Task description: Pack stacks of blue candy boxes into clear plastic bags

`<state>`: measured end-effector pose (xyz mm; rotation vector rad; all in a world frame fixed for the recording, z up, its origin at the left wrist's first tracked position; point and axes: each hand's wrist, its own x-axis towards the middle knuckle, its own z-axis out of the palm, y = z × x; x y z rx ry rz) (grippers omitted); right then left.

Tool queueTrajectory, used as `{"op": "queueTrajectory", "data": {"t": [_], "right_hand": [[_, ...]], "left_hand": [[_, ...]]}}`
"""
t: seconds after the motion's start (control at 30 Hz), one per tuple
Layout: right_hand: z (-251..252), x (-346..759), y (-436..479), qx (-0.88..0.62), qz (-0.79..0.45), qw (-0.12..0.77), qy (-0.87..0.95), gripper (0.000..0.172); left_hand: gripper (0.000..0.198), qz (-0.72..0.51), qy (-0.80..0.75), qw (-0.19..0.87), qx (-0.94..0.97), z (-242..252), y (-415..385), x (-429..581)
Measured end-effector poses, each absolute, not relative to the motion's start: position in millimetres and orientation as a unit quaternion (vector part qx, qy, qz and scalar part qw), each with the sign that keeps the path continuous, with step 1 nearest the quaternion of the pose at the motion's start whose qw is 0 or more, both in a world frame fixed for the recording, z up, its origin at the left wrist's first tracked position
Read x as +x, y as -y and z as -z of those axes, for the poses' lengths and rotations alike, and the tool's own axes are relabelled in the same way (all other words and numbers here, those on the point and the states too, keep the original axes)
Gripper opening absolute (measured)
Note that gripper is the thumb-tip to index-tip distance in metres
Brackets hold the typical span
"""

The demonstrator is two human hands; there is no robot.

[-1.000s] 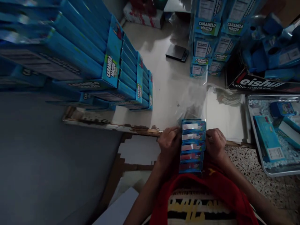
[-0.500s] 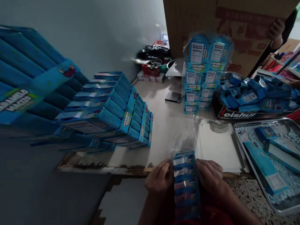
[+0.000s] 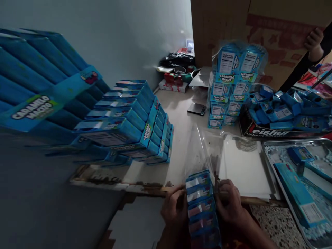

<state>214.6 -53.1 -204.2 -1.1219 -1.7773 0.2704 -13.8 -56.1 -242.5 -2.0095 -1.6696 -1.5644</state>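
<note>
A pack of several blue candy boxes (image 3: 201, 207) lies close to my body at the table's front edge, inside a clear plastic bag (image 3: 198, 148). The bag's loose end stretches away over the table beyond the pack. At the pack's left side, my left hand (image 3: 174, 206) is closed, its bent fingers gripping the bag's edge. My right hand (image 3: 228, 200) pinches the bag on the opposite side, with its fingers curled. The fingertips of both hands are partly hidden, and the pack's near end is dark.
Stacked blue candy packs (image 3: 129, 121) fill the left side. Wrapped packs (image 3: 228, 79) stand behind a stack of white sheets (image 3: 243, 166). To the right are a carton of loose blue boxes (image 3: 285, 129) and a metal tray (image 3: 284, 204). Another person's hand (image 3: 313, 39) holds a large cardboard box (image 3: 223, 31).
The view has swung slightly left. The pack now leans with its far end to the left, and the bag's loose end looks straighter. My right hand's fingers are more curled.
</note>
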Motion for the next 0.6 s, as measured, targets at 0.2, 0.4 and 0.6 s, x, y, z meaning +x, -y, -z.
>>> {"op": "queueTrajectory", "data": {"t": [0.2,0.4,0.6], "right_hand": [[194.5,214.8,48.9,-0.418,-0.192,0.430,0.777,0.044],[202.6,207.7,45.1,-0.449,-0.174,0.505,0.716,0.038],[204.9,206.6,47.0,-0.472,-0.214,0.458,0.723,0.043]], "left_hand": [[0.015,0.546,0.576,-0.028,-0.607,267.7,63.3,-9.7],[0.028,0.622,0.630,-0.170,-0.432,279.4,51.8,8.1],[0.034,0.451,0.698,-0.162,-0.533,266.4,57.8,6.2]]}}
